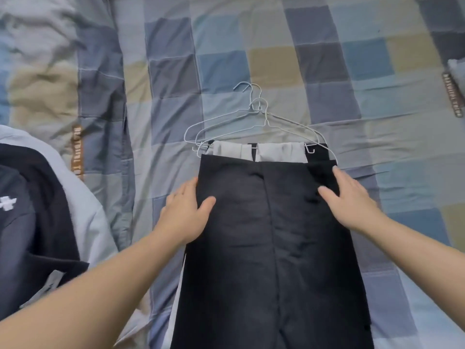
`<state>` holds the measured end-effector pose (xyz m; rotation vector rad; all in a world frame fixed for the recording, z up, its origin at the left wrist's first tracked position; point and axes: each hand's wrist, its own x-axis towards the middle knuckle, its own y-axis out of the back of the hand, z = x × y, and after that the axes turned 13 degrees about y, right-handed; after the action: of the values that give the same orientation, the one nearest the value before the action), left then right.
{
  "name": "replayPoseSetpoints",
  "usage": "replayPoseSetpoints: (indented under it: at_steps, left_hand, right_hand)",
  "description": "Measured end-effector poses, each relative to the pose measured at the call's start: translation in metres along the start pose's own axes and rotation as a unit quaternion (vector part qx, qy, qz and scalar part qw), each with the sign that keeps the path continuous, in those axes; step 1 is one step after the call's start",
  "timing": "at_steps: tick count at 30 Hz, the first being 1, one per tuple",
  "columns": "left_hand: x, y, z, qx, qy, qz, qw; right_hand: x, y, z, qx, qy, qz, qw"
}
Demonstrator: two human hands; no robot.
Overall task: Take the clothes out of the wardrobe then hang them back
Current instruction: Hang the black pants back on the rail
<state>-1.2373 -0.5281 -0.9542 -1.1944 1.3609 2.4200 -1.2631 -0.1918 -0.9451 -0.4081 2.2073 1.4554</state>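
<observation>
The black trousers (264,235) are laid flat in the middle of the bed cover (327,71), with wire hangers (251,122) at the waist, toward the far edge. The hanging back seems to be in preparation. The left hand (185,215) and right hand (349,197) are rested flat on the cloth, fingers (337,175) released, nothing grasped. Next, one hanger probably must be fitted to the waist.
</observation>
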Motion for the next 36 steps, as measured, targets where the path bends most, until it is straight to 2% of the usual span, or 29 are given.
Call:
replayPoseSetpoints:
  at_steps: [3, 7, 11, 14, 18, 22, 27, 32, 36]
  left_hand:
    - [0.050, -0.011, 0.010, -0.083, 0.028, 0.014, 0.996]
    - [0.093, -0.015, 0.028, -0.223, 0.061, 0.019, 0.973]
    - [0.106, -0.011, 0.047, -0.262, 0.084, 0.041, 0.961]
    - [0.109, -0.004, 0.063, -0.273, 0.113, 0.029, 0.955]
    - [0.100, 0.008, 0.081, -0.372, 0.181, 0.000, 0.910]
    - [0.076, 0.038, 0.091, -0.448, 0.217, -0.023, 0.867]
    - [0.026, 0.085, 0.102, -0.536, 0.249, 0.037, 0.806]
    - [-0.067, 0.155, 0.118, -0.577, 0.243, 0.086, 0.775]
    - [-0.154, 0.207, 0.125, -0.609, 0.205, 0.098, 0.760]
  right_hand:
    - [0.044, -0.013, 0.019, 0.100, -0.050, 0.039, 0.993]
    - [0.078, -0.024, 0.032, 0.228, -0.098, 0.086, 0.965]
    - [0.097, -0.023, 0.028, 0.357, -0.143, 0.136, 0.913]
    - [0.104, -0.014, 0.025, 0.478, -0.182, 0.130, 0.850]
    - [0.087, 0.011, 0.015, 0.533, -0.190, 0.117, 0.816]
    - [0.053, 0.053, -0.005, 0.604, -0.170, 0.127, 0.768]
    - [0.007, 0.113, -0.028, 0.666, -0.131, 0.130, 0.723]
    - [-0.071, 0.188, -0.064, 0.698, -0.082, 0.125, 0.700]
    - [-0.144, 0.250, -0.088, 0.710, -0.045, 0.130, 0.690]
